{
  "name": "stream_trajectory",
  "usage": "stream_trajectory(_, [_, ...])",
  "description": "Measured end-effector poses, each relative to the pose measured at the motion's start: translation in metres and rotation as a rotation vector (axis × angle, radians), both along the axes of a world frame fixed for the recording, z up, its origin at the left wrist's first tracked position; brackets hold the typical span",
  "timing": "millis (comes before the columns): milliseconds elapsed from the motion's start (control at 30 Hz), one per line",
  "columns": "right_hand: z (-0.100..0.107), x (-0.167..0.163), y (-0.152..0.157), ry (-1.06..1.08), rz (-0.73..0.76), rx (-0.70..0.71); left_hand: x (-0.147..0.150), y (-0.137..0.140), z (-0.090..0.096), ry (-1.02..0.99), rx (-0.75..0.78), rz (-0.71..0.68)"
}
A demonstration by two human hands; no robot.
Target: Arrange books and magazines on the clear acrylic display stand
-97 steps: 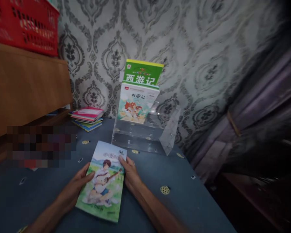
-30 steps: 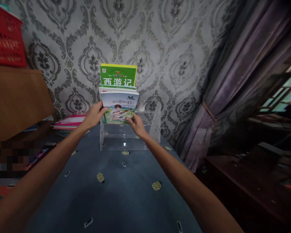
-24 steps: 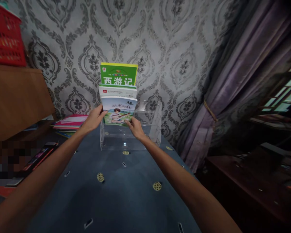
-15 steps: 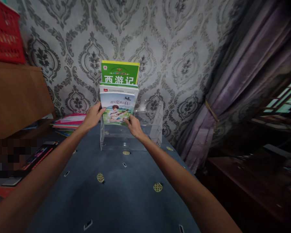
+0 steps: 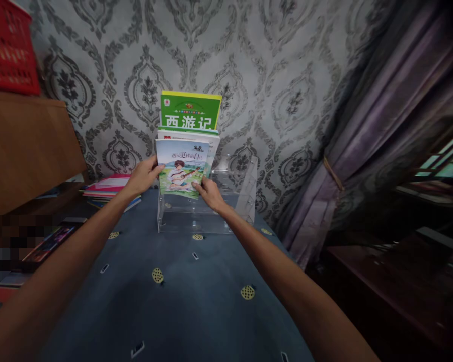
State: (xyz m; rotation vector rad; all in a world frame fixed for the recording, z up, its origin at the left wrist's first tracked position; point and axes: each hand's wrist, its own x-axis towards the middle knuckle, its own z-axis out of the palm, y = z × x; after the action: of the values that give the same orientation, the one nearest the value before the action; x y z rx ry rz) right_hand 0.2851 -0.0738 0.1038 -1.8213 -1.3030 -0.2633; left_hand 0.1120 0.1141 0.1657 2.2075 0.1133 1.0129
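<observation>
A book with a boy playing guitar on its cover is held upright between my two hands. My left hand grips its left edge, thumb on the front. My right hand pinches its lower right edge, thumb also on the cover. Behind it stand a white-topped book and a taller green book with large white characters. These rest in a clear acrylic stepped rack, whose right side and lower front tiers show. The fingers behind the held book are hidden.
The rack stands on a dark blue patterned cloth, against the papered wall. Left of it lies a stack of books and papers, beside a wooden cabinet bearing a red basket. A purple curtain hangs at the right.
The guitar-cover book has come slightly away from the books behind it, toward me, with both hands still on it. The view has shifted a little.
</observation>
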Motion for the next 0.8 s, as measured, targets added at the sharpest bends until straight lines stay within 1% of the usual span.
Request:
stream_trajectory(133, [0.001,0.0,-0.005,-0.001,0.025,0.001,0.002,0.003,0.0,0.013,0.078,-0.005])
stream_trajectory(333, [-0.005,0.0,-0.006,0.009,0.04,-0.023,0.001,0.006,-0.005,0.104,0.094,-0.027])
stream_trajectory(400, [-0.008,0.001,-0.005,0.013,0.031,-0.038,0.001,0.007,-0.007,0.124,0.132,-0.005])
stream_trajectory(500, [-0.013,0.002,-0.004,0.018,-0.008,-0.053,0.001,0.007,-0.008,0.106,0.234,0.093])
stream_trajectory(600, [-0.016,0.001,-0.005,0.015,-0.086,-0.053,0.0,0.004,-0.01,0.12,0.319,0.17])
stream_trajectory(700, [-0.019,-0.001,-0.008,0.003,-0.15,-0.04,-0.001,0.0,-0.015,0.156,0.353,0.178])
stream_trajectory(800, [-0.02,-0.004,-0.011,-0.012,-0.165,-0.028,-0.002,-0.003,-0.022,0.207,0.348,0.161])
